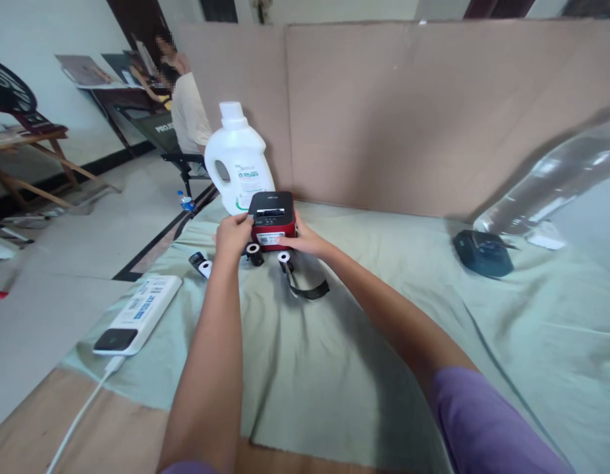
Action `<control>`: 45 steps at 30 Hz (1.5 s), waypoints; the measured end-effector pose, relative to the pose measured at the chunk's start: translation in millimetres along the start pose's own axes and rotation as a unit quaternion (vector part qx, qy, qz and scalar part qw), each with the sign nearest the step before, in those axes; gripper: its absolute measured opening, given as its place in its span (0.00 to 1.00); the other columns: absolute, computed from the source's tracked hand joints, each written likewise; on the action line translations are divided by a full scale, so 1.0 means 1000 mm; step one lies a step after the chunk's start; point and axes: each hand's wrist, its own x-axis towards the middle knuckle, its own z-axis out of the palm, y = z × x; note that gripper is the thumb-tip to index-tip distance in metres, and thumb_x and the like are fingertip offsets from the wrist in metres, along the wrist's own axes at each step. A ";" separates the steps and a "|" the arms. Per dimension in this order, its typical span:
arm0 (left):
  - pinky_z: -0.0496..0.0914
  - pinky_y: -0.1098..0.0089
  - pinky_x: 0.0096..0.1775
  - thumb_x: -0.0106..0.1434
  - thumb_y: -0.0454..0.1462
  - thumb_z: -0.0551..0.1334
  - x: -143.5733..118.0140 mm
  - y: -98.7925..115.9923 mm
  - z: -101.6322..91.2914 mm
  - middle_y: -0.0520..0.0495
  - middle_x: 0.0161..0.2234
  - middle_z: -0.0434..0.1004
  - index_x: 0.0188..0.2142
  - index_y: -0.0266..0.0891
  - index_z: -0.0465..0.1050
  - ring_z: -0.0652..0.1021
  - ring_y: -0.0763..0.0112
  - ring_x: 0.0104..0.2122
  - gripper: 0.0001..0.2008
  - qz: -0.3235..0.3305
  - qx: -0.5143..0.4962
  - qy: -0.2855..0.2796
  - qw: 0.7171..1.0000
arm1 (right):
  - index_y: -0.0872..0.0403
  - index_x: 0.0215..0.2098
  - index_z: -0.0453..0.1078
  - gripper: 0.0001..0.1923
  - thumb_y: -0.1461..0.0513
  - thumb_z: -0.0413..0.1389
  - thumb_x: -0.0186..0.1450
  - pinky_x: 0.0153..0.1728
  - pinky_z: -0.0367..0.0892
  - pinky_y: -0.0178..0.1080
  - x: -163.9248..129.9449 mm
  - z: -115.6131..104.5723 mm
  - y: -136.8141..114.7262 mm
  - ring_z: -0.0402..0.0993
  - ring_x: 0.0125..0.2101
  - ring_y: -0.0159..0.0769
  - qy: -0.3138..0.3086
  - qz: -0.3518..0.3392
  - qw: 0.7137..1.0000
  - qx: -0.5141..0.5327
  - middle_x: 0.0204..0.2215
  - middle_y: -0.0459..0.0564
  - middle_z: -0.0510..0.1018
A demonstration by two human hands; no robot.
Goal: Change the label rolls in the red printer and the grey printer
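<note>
Covering table: green cloth [334, 342], cardboard wall [408, 112] behind.

Both bare arms stretched far forward, nearly straight, left hand [232, 235] curled with knuckles up, fingers wrapped inward, right hand [307, 241] set opposite it, palm turned in, fingers closed, hands level and close together, purple sleeves at the upper arms

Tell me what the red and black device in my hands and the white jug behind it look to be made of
The red and black device looks like hard moulded plastic, its smooth casing faintly glossy. The white jug seems to be opaque plastic, with a moulded handle and printed label.
</note>
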 end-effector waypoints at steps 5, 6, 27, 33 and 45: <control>0.73 0.58 0.54 0.57 0.41 0.67 -0.003 0.014 0.015 0.45 0.39 0.86 0.41 0.40 0.83 0.81 0.56 0.47 0.14 -0.037 0.005 0.008 0.999 | 0.51 0.71 0.46 0.58 0.44 0.70 0.52 0.65 0.63 0.53 -0.001 0.002 0.006 0.67 0.62 0.48 0.080 -0.032 0.996 0.036 0.65 0.55 0.67; 0.72 0.58 0.54 0.57 0.41 0.66 -0.006 0.024 0.021 0.45 0.40 0.86 0.42 0.40 0.83 0.81 0.56 0.48 0.15 -0.033 0.010 0.003 0.999 | 0.50 0.71 0.47 0.57 0.43 0.68 0.53 0.64 0.63 0.53 -0.009 -0.005 0.003 0.68 0.62 0.48 0.091 -0.031 0.995 0.039 0.65 0.55 0.68; 0.68 0.60 0.63 0.61 0.46 0.69 -0.247 0.145 0.122 0.45 0.61 0.73 0.66 0.43 0.66 0.73 0.55 0.61 0.35 0.055 -0.106 -0.170 0.978 | 0.48 0.74 0.44 0.51 0.46 0.63 0.61 0.64 0.58 0.58 -0.285 -0.106 -0.065 0.61 0.64 0.55 0.278 0.015 0.943 -0.184 0.65 0.58 0.65; 0.66 0.61 0.64 0.61 0.47 0.68 -0.255 0.135 0.122 0.44 0.63 0.72 0.66 0.41 0.65 0.73 0.56 0.62 0.35 0.051 -0.104 -0.157 0.981 | 0.53 0.74 0.40 0.54 0.46 0.62 0.61 0.67 0.51 0.60 -0.289 -0.104 -0.055 0.54 0.67 0.57 0.267 0.018 0.940 -0.213 0.68 0.62 0.59; 0.71 0.61 0.60 0.62 0.45 0.67 -0.254 0.133 0.120 0.43 0.59 0.75 0.63 0.42 0.66 0.77 0.58 0.57 0.31 0.037 -0.130 -0.171 0.976 | 0.50 0.74 0.40 0.55 0.49 0.65 0.59 0.65 0.56 0.58 -0.288 -0.106 -0.052 0.59 0.65 0.56 0.273 0.001 0.929 -0.251 0.65 0.62 0.62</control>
